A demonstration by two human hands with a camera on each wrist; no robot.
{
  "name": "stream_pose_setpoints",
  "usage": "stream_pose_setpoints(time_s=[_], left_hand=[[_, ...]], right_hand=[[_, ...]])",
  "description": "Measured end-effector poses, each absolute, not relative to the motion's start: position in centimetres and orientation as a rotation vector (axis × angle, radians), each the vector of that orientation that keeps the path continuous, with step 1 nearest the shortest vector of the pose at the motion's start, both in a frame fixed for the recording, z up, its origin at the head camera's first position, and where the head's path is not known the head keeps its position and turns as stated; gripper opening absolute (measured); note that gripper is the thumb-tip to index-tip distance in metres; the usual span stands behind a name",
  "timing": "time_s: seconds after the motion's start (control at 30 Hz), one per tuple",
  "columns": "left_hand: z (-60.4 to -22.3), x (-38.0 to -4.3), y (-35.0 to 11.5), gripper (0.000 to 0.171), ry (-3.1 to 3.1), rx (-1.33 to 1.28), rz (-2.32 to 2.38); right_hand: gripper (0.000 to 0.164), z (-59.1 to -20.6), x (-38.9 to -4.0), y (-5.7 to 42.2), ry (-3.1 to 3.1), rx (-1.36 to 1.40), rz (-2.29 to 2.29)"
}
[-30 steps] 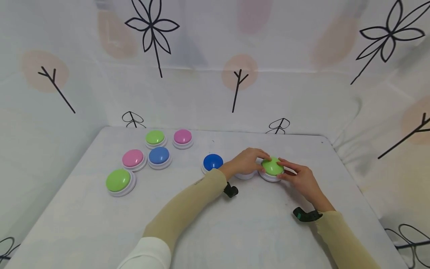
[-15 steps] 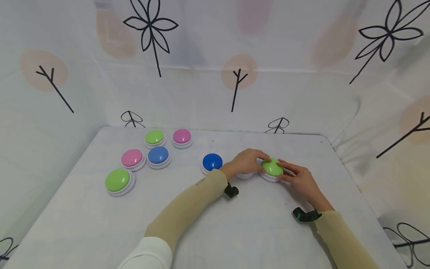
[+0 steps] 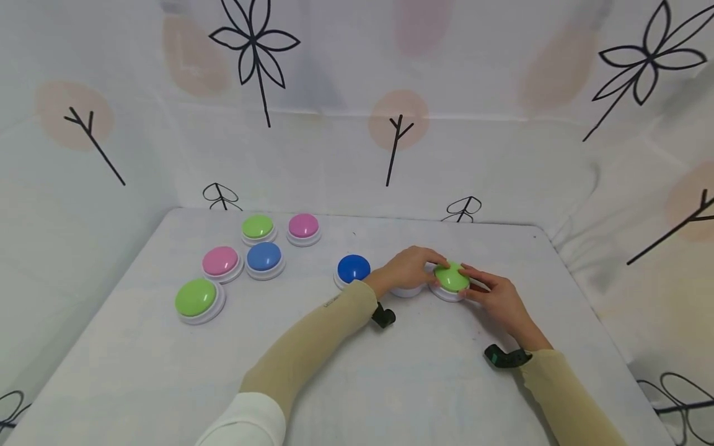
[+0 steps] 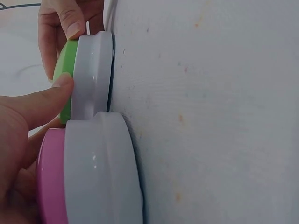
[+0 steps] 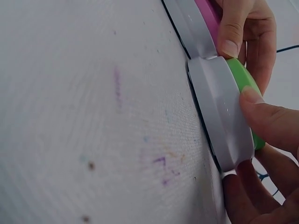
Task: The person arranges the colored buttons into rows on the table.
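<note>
Both hands meet at a push button with a green dome [image 3: 452, 277] and a white base, which sits on the right side of the white table. My left hand [image 3: 409, 266] grips the dome's left side between thumb and fingers. From the right, my right hand [image 3: 498, 300] holds the same button, its thumb [image 5: 254, 99] on the dome edge and lower fingers by the base. Under the left hand stands a pink button [image 4: 52, 175], its base touching the green one's. In the head view the left hand hides its dome, and only the white base [image 3: 407, 292] shows.
A dark blue button [image 3: 354, 268] stands left of the left hand. Farther left are several more: a lighter blue button [image 3: 264, 257], pink buttons [image 3: 220, 261] and green buttons [image 3: 195, 297]. Patterned white cloth [image 3: 334, 161] hangs behind the table.
</note>
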State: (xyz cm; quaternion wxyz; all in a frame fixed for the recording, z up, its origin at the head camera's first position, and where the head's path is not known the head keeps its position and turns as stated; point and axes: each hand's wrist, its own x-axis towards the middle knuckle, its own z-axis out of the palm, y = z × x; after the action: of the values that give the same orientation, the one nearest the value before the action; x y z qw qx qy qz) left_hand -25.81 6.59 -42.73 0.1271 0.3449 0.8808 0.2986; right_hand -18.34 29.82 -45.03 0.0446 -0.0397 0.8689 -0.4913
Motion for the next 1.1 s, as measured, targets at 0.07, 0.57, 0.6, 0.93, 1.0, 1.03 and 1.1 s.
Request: stream_pose_setpoints(time_s=[0.07, 0.57, 0.6, 0.93, 1.0, 1.03, 1.1], left_hand=[[-42.8, -25.8, 6.6, 0.043, 2.567, 1.001, 0.861], [-42.9, -25.8, 6.2, 0.039, 2.559, 1.012, 0.962], [-42.9, -25.9, 6.1, 0.038, 2.553, 1.011, 0.982], [-42.7, -25.9, 4.4, 0.033, 2.39, 0.972, 1.29], [-42.5, -25.8, 3.8, 0.033, 2.387, 0.959, 1.309], [-42.4, -25.8, 3.6, 0.033, 2.393, 0.951, 1.309], [-42.0, -25.6, 3.0, 0.033, 2.397, 0.932, 1.315]], right_hand=[[0.06, -45.1, -18.3, 29.9, 2.65, -0.116, -1.5], [0.06, -44.8, -18.2, 29.9, 2.629, -0.111, -1.486], [0.06, -44.8, -18.2, 29.9, 2.637, -0.105, -1.479], [0.046, -44.2, -18.0, 29.8, 2.745, -0.157, -1.445], [0.045, -43.8, -17.9, 29.7, 2.76, -0.186, -1.464], [0.045, -43.5, -17.9, 29.6, 2.761, -0.198, -1.475], [0.044, -43.1, -17.8, 29.4, 2.761, -0.223, -1.493]])
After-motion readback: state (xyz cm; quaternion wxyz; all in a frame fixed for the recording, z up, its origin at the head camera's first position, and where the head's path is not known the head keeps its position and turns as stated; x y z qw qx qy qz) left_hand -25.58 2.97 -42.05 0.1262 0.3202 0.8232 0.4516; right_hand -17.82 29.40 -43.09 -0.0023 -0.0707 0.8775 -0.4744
